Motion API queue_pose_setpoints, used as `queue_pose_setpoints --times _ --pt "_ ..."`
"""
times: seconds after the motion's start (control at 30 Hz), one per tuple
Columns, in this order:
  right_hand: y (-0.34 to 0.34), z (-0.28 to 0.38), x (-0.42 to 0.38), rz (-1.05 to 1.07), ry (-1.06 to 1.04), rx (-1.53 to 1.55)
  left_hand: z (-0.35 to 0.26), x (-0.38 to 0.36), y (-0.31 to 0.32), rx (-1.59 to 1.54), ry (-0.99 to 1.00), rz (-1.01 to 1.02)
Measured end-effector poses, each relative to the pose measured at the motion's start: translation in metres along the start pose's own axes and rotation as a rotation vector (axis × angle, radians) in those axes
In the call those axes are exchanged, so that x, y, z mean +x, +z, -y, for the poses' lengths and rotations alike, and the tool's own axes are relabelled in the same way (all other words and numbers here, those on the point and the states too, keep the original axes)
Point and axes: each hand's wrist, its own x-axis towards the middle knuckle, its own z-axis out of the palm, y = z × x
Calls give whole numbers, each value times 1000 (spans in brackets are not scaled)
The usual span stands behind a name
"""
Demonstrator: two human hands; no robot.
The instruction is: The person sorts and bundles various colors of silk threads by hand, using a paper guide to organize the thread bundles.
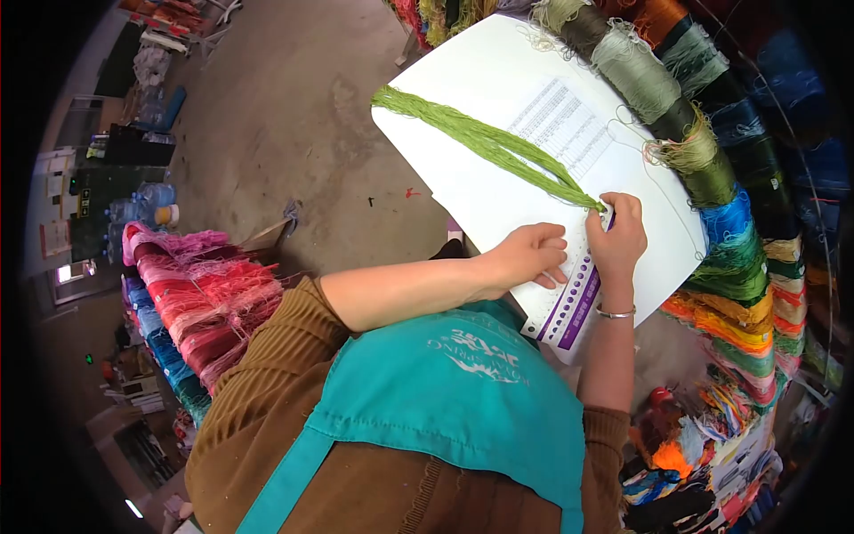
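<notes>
A long skein of green thread (485,141) lies slantwise across a white board (445,67). My right hand (618,236) pinches its near end at the top of a white-and-purple card (583,298) with a row of holes along it. My left hand (531,255) hovers over the lower part of the board beside the card, fingers loosely bent and apart, with nothing visible between them. Under the skein, a printed sheet of small text (562,125) shows on the board.
Spools of grey-green thread (636,71) and bundles of coloured thread (738,276) line the right side. Pink and red skeins (209,298) hang at the left. Loose coloured threads (680,454) pile up at lower right. Large water bottles (156,196) stand across the concrete floor (294,116).
</notes>
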Motion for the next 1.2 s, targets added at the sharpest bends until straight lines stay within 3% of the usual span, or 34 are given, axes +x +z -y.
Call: queue_pose_setpoints --times 0.17,0.27,0.47,0.57,0.6,0.7,0.73,0.83,0.93,1.03,1.2 --pt "1 -2 -1 -15 3 49 6 29 7 101 -3 25" --pt "-2 0 -1 -19 78 116 15 41 19 414 251 -93" --pt "-16 16 -5 44 241 266 11 50 26 633 224 -120" --pt "-25 18 -9 -190 191 308 8 44 25 194 293 -19" --pt "-33 14 -11 -237 213 188 3 41 23 140 306 18" --pt "-43 8 -20 -322 437 591 -14 31 12 28 330 109" --pt "-47 9 -24 -218 596 956 -19 29 9 24 329 129" --pt "-71 42 -27 177 844 1247 -30 23 -1 32 354 211" --pt "-72 54 -33 152 722 1173 -42 16 -19 92 345 360" --pt "-81 53 -38 120 630 1189 -51 31 -61 386 483 276" --pt "-101 52 -34 -4 634 1179 -129 34 -132 658 563 45"
